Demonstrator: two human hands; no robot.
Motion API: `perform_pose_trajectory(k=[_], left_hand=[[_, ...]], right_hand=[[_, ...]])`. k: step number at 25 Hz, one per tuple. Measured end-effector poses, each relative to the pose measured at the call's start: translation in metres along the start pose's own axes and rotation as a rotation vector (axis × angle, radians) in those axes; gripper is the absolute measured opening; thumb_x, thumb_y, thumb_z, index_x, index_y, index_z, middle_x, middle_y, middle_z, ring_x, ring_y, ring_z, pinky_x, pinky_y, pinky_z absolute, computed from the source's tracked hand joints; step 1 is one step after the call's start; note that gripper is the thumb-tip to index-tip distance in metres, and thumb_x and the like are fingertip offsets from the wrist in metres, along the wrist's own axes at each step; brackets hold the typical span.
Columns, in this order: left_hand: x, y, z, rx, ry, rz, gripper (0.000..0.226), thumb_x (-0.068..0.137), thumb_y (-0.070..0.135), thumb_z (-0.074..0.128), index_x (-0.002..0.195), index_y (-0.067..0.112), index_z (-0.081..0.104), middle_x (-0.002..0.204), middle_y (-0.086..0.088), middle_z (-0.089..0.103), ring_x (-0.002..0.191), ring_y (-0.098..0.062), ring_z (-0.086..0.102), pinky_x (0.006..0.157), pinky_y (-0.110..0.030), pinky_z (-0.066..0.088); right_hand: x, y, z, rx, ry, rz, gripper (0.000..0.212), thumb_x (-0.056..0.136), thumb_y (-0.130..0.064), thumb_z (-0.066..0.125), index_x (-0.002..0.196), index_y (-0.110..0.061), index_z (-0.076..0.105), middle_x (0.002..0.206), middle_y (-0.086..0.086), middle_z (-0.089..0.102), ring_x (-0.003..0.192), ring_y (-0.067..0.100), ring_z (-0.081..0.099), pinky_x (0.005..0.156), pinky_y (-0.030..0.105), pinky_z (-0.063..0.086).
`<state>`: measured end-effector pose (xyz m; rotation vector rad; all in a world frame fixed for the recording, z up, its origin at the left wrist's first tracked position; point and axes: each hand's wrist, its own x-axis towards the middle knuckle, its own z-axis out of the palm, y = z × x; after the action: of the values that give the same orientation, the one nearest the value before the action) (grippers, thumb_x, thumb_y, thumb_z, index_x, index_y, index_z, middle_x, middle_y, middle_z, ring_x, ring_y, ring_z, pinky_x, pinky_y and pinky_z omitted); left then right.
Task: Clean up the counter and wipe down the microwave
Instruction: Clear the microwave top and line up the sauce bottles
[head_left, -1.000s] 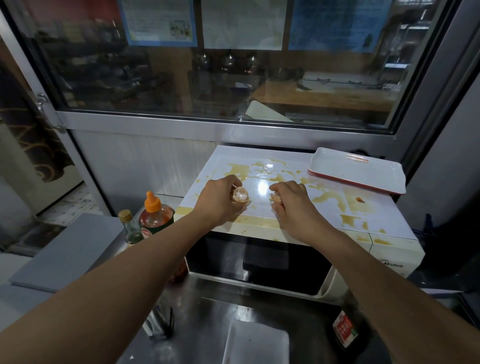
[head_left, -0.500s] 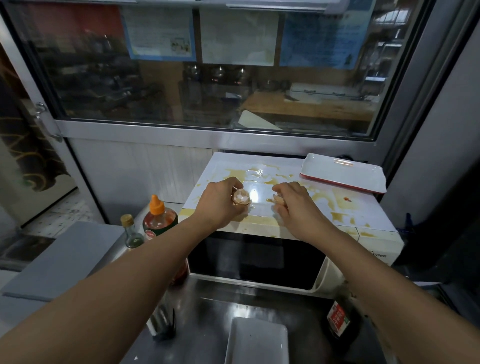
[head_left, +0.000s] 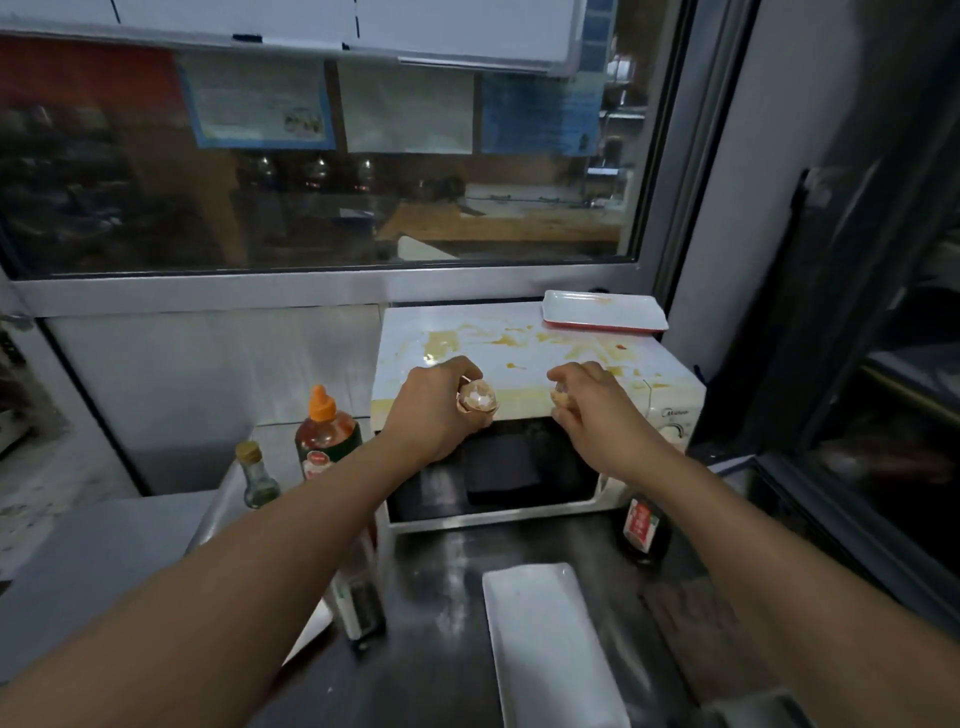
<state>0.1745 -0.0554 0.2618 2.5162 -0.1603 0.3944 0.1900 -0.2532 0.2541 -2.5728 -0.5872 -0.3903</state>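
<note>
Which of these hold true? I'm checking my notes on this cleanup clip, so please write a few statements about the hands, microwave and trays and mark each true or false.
1. The left hand holds a broken eggshell. True.
2. The microwave top is clean. False: yellow spill stains cover it.
3. A white tray sits on the microwave's back right corner. True.
4. The right hand holds a cloth. False: it pinches a small shell piece.
5. The orange-capped bottle stands right of the microwave. False: it stands to its left.
</note>
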Motion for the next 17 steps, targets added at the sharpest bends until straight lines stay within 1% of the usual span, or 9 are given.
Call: perform_pose_trajectory(k=[2,3,5,7,9,11,14,17], left_hand=[[-0.024,0.006,-0.004,-0.019,-0.031,0.046,0.046,0.071,0.024,0.079,0.112,0.015,0.060,0.104,-0.006,0.069,0.077,-0.019,0.059,0.071,-0.026,0.047],[-0.036,0.009,-0.005,-0.028,-0.050,0.065,0.045,0.071,0.023,0.079,0.111,0.015,0.060,0.104,-0.006,0.070,0.079,-0.020,0.060,0.072,-0.028,0.048],[-0.059,0.017,-0.004,-0.039,-0.091,0.102,0.043,0.070,0.023,0.079,0.109,0.016,0.061,0.102,-0.005,0.070,0.089,-0.022,0.063,0.075,-0.028,0.049],[-0.079,0.026,-0.002,-0.064,-0.125,0.131,0.041,0.070,0.022,0.079,0.107,0.017,0.063,0.100,-0.004,0.071,0.094,-0.022,0.064,0.073,-0.025,0.047],[-0.097,0.037,0.001,-0.087,-0.155,0.165,0.040,0.070,0.021,0.079,0.106,0.017,0.063,0.099,-0.004,0.071,0.094,-0.022,0.063,0.073,-0.025,0.045],[-0.113,0.055,0.007,-0.107,-0.191,0.222,0.040,0.069,0.020,0.079,0.105,0.017,0.063,0.098,-0.004,0.071,0.094,-0.023,0.063,0.077,-0.028,0.047],[-0.137,0.089,0.021,-0.148,-0.256,0.296,0.041,0.068,0.019,0.079,0.106,0.017,0.064,0.098,-0.004,0.071,0.094,-0.022,0.063,0.073,-0.026,0.045],[-0.164,0.128,0.039,-0.186,-0.305,0.387,0.040,0.068,0.018,0.079,0.105,0.017,0.064,0.099,-0.006,0.070,0.094,-0.022,0.064,0.073,-0.025,0.046]], right_hand=[[-0.031,-0.016,-0.004,-0.014,0.020,0.038,0.040,0.092,-0.008,0.051,0.131,-0.009,0.043,0.125,0.013,0.045,0.118,0.027,0.040,0.096,0.029,0.034],[-0.047,-0.023,-0.006,-0.024,0.030,0.057,0.040,0.092,-0.009,0.051,0.131,-0.009,0.044,0.126,0.013,0.045,0.119,0.027,0.040,0.096,0.029,0.034],[-0.080,-0.034,-0.011,-0.055,0.048,0.107,0.040,0.091,-0.010,0.052,0.130,-0.010,0.045,0.126,0.012,0.046,0.118,0.026,0.042,0.097,0.031,0.036],[-0.112,-0.044,-0.019,-0.089,0.051,0.155,0.040,0.090,-0.010,0.052,0.130,-0.009,0.047,0.125,0.012,0.048,0.117,0.026,0.044,0.097,0.033,0.038],[-0.142,-0.051,-0.030,-0.094,0.066,0.185,0.036,0.088,-0.005,0.053,0.124,-0.003,0.051,0.118,0.014,0.052,0.113,0.029,0.047,0.092,0.027,0.035],[-0.174,-0.056,-0.043,-0.090,0.100,0.245,0.032,0.086,-0.001,0.055,0.118,-0.001,0.054,0.113,0.016,0.054,0.109,0.032,0.049,0.086,0.026,0.035],[-0.223,-0.053,-0.062,-0.134,0.129,0.356,0.037,0.086,-0.003,0.055,0.123,-0.005,0.052,0.119,0.016,0.052,0.114,0.031,0.046,0.094,0.030,0.036],[-0.279,-0.053,-0.080,-0.147,0.159,0.455,0.037,0.087,-0.005,0.053,0.124,-0.005,0.051,0.124,0.016,0.049,0.117,0.030,0.043,0.097,0.029,0.034]])
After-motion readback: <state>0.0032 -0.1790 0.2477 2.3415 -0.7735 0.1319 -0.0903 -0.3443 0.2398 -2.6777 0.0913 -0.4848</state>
